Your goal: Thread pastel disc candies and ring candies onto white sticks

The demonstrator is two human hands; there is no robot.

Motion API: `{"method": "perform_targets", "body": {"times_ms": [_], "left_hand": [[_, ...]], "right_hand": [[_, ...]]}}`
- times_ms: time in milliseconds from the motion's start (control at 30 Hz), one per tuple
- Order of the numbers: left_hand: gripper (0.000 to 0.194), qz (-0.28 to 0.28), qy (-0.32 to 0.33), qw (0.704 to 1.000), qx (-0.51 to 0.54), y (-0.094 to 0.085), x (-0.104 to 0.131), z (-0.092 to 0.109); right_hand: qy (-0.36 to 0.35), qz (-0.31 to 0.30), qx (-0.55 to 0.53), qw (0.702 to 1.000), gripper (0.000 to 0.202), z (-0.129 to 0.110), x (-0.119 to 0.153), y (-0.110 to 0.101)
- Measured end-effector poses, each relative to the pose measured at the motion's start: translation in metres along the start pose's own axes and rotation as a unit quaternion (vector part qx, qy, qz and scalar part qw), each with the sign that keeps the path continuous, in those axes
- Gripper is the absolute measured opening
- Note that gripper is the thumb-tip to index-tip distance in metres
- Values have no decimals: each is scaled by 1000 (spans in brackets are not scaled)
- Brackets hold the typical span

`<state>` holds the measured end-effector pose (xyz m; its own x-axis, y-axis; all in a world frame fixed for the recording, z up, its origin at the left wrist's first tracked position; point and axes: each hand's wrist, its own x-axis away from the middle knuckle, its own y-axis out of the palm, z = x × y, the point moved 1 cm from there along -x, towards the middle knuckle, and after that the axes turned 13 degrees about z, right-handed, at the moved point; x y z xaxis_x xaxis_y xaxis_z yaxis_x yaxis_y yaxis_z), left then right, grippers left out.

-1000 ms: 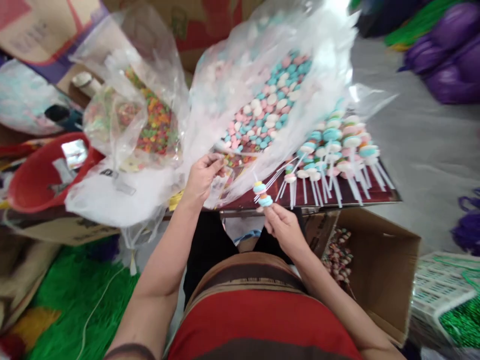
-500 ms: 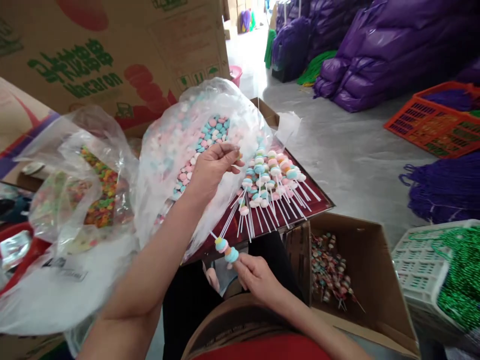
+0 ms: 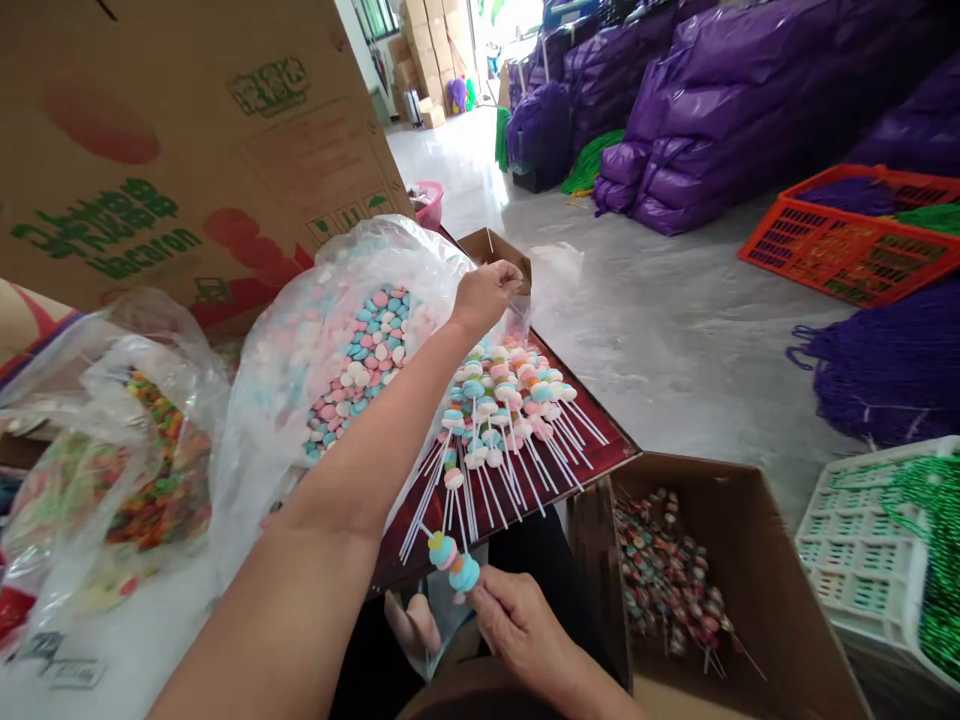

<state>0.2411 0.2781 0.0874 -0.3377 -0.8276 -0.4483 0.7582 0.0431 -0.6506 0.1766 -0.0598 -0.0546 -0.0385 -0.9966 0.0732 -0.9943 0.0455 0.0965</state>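
My right hand point(image 3: 521, 620) grips a candy skewer point(image 3: 454, 562) low over my lap, with blue, pink, orange and yellow pieces on it and its bare stick tip pointing up left. Stretched forward, my left hand point(image 3: 486, 295) is over the table's far edge, beside a small open cardboard box point(image 3: 499, 252). Its fingers are pinched together; whatever is between them is hidden. Below that hand, a pile of finished candy skewers point(image 3: 506, 400) lies on the dark red table point(image 3: 611, 435), white sticks towards me. A clear bag of pink, blue and white candies point(image 3: 360, 375) stands left of the pile.
Another clear bag point(image 3: 161, 480) with colourful gummies is at the left. A big carton point(image 3: 187, 150) rises behind the bags. Right of the table, an open carton point(image 3: 739, 560) contains many wrapped skewers. An orange crate point(image 3: 847, 245), a white basket point(image 3: 862, 550) and purple bundles point(image 3: 720, 110) stand further right.
My left hand has moved from above the candy bag, forward and right, to the small box. My right hand still holds the skewer. The view has turned slightly right.
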Motion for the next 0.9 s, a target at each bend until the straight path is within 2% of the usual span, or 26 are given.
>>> {"method": "perform_targets", "body": {"times_ms": [100, 267, 367, 467, 567, 667, 767, 833, 900], "left_hand": [[15, -39, 33, 991, -122, 12, -5, -10], [12, -117, 78, 957, -254, 13, 1, -21], [21, -124, 82, 960, -235, 8, 4, -19], [22, -67, 77, 982, -157, -4, 7, -13], [15, 8, 44, 999, -24, -33, 25, -7], [15, 57, -52, 993, 86, -78, 66, -7], [20, 73, -117, 987, 83, -130, 125, -18], [22, 74, -125, 988, 49, -161, 169, -34], [24, 89, -126, 988, -28, -183, 214, -56]], "right_hand": [[8, 7, -22, 1000, 55, 4, -2, -2], [22, 3, -27, 999, 56, 7, -3, -1], [21, 7, -24, 999, 56, 5, -2, 1], [22, 10, -24, 999, 57, 3, -2, 4], [35, 13, -22, 999, 57, 1, 1, 6], [52, 28, -20, 998, 59, -3, 7, 3], [61, 59, -11, 996, 53, -6, 10, 0], [55, 57, -2, 997, 49, -7, 10, 0], [46, 46, 5, 998, 46, -9, 10, 3]]}}
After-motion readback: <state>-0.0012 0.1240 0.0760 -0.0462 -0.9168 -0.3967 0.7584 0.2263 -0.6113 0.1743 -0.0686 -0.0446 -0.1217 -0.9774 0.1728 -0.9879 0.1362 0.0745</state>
